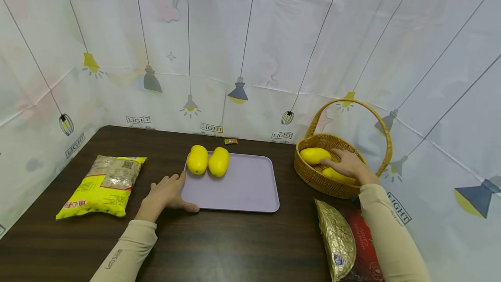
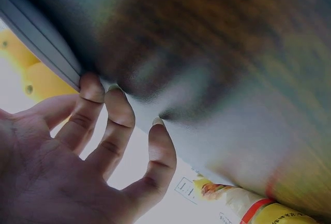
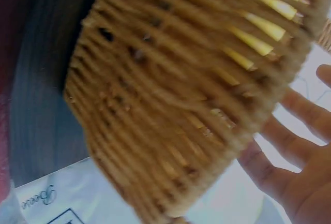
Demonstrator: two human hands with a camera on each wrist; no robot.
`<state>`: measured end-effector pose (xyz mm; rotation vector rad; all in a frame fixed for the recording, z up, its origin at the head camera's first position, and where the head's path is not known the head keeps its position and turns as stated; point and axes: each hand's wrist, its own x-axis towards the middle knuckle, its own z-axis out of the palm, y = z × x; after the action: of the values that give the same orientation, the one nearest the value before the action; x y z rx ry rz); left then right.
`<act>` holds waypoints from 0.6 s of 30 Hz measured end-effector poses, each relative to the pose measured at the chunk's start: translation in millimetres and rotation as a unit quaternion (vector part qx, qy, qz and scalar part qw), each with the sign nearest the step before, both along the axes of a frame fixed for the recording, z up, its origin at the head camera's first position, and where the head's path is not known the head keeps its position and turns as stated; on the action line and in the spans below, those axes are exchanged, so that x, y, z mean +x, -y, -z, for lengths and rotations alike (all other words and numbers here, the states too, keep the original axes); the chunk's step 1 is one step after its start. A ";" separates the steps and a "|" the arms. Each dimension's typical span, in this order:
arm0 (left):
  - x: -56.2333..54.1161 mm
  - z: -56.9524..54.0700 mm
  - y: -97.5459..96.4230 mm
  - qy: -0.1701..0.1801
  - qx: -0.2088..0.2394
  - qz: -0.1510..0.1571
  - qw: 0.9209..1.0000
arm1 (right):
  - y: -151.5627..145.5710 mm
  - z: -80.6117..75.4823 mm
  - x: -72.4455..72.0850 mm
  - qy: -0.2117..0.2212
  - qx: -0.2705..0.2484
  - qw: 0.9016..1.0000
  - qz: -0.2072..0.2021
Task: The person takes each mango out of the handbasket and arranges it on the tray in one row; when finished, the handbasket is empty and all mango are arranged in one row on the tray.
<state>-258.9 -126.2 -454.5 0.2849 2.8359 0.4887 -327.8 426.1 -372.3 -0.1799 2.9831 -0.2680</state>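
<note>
Beige sleeves [image 1: 391, 234] enter from the bottom edge on two forearms, reaching apart over a dark brown wood-look table [image 1: 235, 247]. At the right, smooth, oblong yellow fruits [image 1: 313, 156] (mango-like, possibly artificial) lie inside a golden-brown wicker basket with a tall arched handle [image 1: 311, 177]; at least two show there. Their even skins suggest something firm and a little slippery, probably light enough for one hand and unlikely to be marked by a gentle touch. The surest hold would likely be across the middle, thumb on one side, fingers on the other. The right hand [image 1: 348, 164] reaches over the basket's rim, palm down, fingers loosely extended at the fruits; no closed grasp shows, though the rim hides some fingertips in the right wrist view. The left hand [image 1: 168, 192] spreads around the near left corner of a flat, rectangular lavender tray [image 1: 246, 186], thumb by the near edge, fingers lightly bent and grasping nothing. Two matching yellow fruits [image 1: 218, 162] rest side by side at that tray's far left corner, well apart from the basket.
</note>
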 end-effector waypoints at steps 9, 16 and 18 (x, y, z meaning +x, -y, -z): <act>0.9 -0.8 -0.2 -0.003 -0.001 0.000 1.000 | -12.7 11.2 3.7 0.031 0.007 0.999 0.022; 0.8 -0.1 -0.2 -0.001 0.003 -0.002 1.000 | -20.1 18.1 2.7 0.053 0.013 0.998 0.034; 0.7 0.5 -0.3 -0.001 0.004 -0.003 1.000 | -21.1 20.5 2.0 0.058 0.015 0.998 0.035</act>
<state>-258.3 -125.8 -455.0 0.2795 2.8372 0.5016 -325.8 447.1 -392.7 -0.0544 2.8793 -0.2317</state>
